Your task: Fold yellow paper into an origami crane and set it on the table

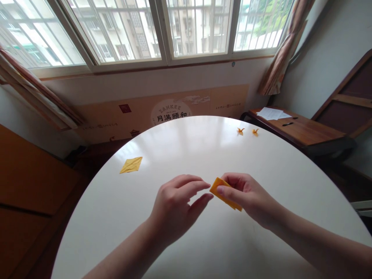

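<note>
A folded piece of yellow-orange origami paper (pixel 221 193) is pinched between the thumb and fingers of my right hand (pixel 247 193), held above the white round table (pixel 186 155). My left hand (pixel 180 197) is just left of the paper, its thumb and fingers apart with a gap between them. The left fingertips come close to the paper's left corner; whether they touch it I cannot tell for sure. Part of the folded paper is covered by my right thumb, and its lower edge shows more than one layer.
A flat yellow paper sheet (pixel 131 165) with crease lines lies at the table's left. Two small orange origami cranes (pixel 240 131) stand near the far right edge. Beyond it, a wooden side table (pixel 314 130) holds white papers (pixel 272 113). Windows and a printed cardboard panel (pixel 139 112) are behind.
</note>
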Tool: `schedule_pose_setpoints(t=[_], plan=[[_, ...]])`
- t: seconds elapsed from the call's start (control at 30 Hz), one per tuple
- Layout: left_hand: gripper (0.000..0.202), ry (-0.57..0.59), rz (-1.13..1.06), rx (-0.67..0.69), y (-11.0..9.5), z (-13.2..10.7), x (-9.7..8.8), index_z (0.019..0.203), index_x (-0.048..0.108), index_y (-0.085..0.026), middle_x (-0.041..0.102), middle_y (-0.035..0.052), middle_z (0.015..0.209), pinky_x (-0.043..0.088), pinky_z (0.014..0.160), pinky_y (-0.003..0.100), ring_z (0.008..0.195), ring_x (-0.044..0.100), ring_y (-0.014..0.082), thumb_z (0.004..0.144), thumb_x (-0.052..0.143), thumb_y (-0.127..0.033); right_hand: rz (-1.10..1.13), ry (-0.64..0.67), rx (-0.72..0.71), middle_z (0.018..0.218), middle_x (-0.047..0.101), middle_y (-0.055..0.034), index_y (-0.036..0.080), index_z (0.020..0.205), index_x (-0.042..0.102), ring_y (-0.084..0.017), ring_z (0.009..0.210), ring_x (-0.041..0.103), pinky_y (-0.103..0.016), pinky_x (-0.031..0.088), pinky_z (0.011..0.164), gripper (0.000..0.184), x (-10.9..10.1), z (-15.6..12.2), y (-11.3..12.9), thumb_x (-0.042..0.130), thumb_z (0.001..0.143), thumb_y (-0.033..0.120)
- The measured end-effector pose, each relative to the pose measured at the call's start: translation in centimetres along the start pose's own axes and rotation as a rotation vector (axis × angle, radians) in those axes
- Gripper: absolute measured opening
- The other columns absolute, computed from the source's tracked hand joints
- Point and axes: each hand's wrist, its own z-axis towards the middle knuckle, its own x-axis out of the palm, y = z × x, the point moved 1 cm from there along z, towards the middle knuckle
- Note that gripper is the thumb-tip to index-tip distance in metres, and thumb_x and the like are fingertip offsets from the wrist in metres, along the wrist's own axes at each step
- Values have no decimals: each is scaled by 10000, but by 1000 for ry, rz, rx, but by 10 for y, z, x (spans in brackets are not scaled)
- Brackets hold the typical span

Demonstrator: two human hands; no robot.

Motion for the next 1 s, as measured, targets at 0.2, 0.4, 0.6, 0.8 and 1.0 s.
schedule_pose_setpoints(t=[0.2,0.4,0.6,0.8,1.0], plan=[[81,-10,18,64,-6,3,0,905,729,-182,736,58,861,588,642,246,758,695,166,829,709,-162,-22,8,-5,631,446,28,163,735,615,-106,577,362,-241,268,502,314,-1,-1,0,696,840,447],[92,-4,32,105,-7,3,0,912,714,-177,733,50,855,572,667,266,736,677,158,828,707,-140,-45,-6,-13,636,440,28,170,717,609,-119,605,379,-255,286,536,329,-2,-1,-2,707,832,461],[122,-6,46,124,-7,2,-1,941,705,-179,732,46,865,560,677,269,736,671,153,829,705,-129,-53,-12,-19,631,429,29,169,712,597,-117,600,365,-258,278,532,347,-1,-2,-1,689,848,474],[108,-12,49,125,-7,3,-1,945,706,-198,736,51,863,569,669,267,736,681,160,849,682,-154,-80,-15,-21,626,426,27,172,693,579,-117,598,363,-255,275,522,360,0,-2,1,692,840,480],[99,-28,49,128,-7,3,-1,933,711,-192,735,49,857,575,667,254,733,687,152,848,681,-150,-78,-34,-37,613,404,34,179,661,546,-111,579,347,-252,264,503,385,0,-2,1,686,839,490]])
